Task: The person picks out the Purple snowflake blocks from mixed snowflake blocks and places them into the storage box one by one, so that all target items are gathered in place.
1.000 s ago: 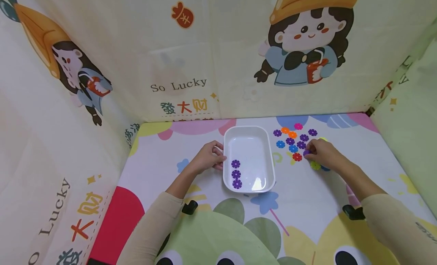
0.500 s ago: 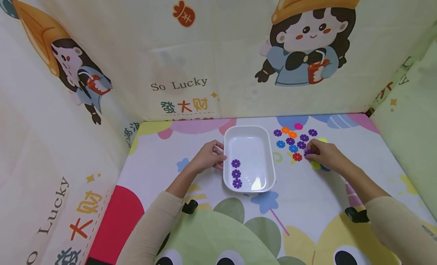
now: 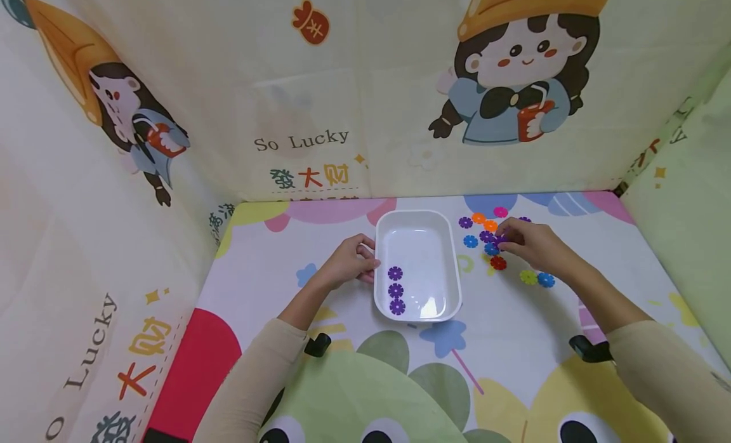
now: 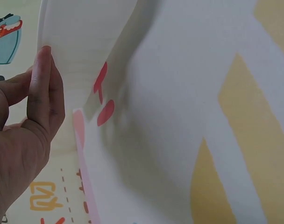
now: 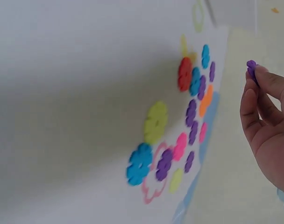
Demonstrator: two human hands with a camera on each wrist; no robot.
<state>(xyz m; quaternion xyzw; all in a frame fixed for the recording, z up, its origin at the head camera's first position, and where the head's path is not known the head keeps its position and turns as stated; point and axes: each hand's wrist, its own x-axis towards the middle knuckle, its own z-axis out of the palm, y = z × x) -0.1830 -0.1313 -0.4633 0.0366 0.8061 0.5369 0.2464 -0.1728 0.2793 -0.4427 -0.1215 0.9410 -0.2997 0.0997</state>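
Observation:
My left hand (image 3: pixel 346 263) grips the left rim of a white rectangular tray (image 3: pixel 419 237); in the left wrist view its fingertips meet the tray's pale side. Three purple snowflake-shaped plastic discs (image 3: pixel 396 290) lie in a column at the tray's lower left. To the right, above the loose discs, my right hand (image 3: pixel 539 247) pinches a purple snowflake disc (image 5: pixel 252 69) between thumb and fingers. Below it lie a red disc (image 3: pixel 498 263), a light-blue disc (image 3: pixel 470 241), orange discs (image 3: pixel 477 218) and other purple ones. My right hand hides part of the group in the head view.
A yellow-green disc (image 3: pixel 528 277) and a blue disc (image 3: pixel 546 280) lie nearer me, below my right hand. Pink discs (image 5: pixel 180 147) show in the right wrist view. A printed cloth wall (image 3: pixel 388 113) rises behind the table's far edge.
My right hand has lifted the purple disc and moved slightly left and away from me, uncovering the yellow-green and blue discs. My left hand and the tray stay in place.

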